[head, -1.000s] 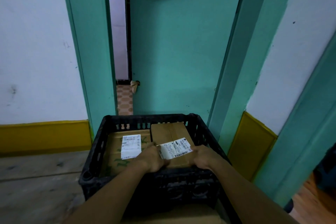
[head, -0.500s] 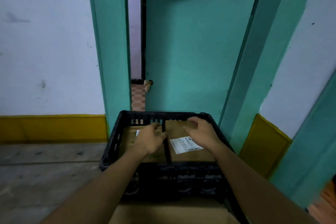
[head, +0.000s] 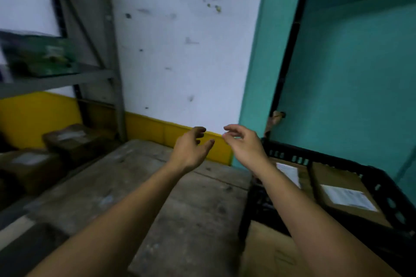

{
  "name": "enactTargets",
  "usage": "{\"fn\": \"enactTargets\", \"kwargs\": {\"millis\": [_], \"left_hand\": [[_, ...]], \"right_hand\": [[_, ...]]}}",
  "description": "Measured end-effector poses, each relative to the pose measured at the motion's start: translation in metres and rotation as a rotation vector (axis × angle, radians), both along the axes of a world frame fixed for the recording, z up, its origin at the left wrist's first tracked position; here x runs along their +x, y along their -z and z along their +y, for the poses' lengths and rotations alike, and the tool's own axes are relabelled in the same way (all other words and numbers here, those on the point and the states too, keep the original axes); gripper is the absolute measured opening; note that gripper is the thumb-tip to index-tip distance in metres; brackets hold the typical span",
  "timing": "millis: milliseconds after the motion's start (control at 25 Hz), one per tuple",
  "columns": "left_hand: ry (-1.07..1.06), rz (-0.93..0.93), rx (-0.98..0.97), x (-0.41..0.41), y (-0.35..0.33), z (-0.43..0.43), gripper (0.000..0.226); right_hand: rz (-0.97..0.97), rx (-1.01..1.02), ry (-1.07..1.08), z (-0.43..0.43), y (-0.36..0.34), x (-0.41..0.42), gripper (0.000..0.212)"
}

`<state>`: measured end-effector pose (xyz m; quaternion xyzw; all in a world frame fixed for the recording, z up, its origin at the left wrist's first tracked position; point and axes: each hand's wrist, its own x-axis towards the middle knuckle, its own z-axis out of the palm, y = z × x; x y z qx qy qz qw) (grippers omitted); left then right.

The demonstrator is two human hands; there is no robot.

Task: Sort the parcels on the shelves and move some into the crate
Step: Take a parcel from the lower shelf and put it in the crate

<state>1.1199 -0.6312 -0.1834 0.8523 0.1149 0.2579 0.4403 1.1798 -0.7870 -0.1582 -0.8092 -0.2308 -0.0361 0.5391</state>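
Note:
The black plastic crate (head: 380, 177) stands at the right, with two labelled cardboard parcels inside: a right one (head: 344, 195) and a left one (head: 290, 171) partly hidden by my right forearm. My left hand (head: 191, 148) and my right hand (head: 243, 144) hover empty in mid-air, fingers apart, above the floor and left of the crate. A grey metal shelf unit (head: 56, 81) stands at the left. It holds a blurred green package (head: 40, 56) on an upper shelf and brown parcels (head: 74, 139) (head: 29, 164) on the bottom level.
A bare concrete floor (head: 157, 198) stretches between shelf and crate. Behind it is a white wall with a yellow base strip (head: 171, 135). A teal door (head: 351, 74) stands ajar behind the crate. A flat cardboard piece (head: 267, 252) lies under the crate's near edge.
Both hands have lifted out of the crate and let go of the parcel. My view has swung left, so the crate now sits at the right and the shelf unit has come into view.

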Motion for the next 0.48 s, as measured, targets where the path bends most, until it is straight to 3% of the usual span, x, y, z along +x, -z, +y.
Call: {"fn": "enactTargets", "kwargs": {"millis": [240,480], "left_hand": [[-0.335,0.001,0.032,-0.169,0.002,0.171,0.052],[-0.61,0.033,-0.046,-0.346,0.021,0.28,0.051]], "right_hand": [[0.012,0.056,-0.32,0.194,0.009,-0.121,0.015],[0.088,0.015,-0.623,0.344,0.046,-0.246,0.023]]}}
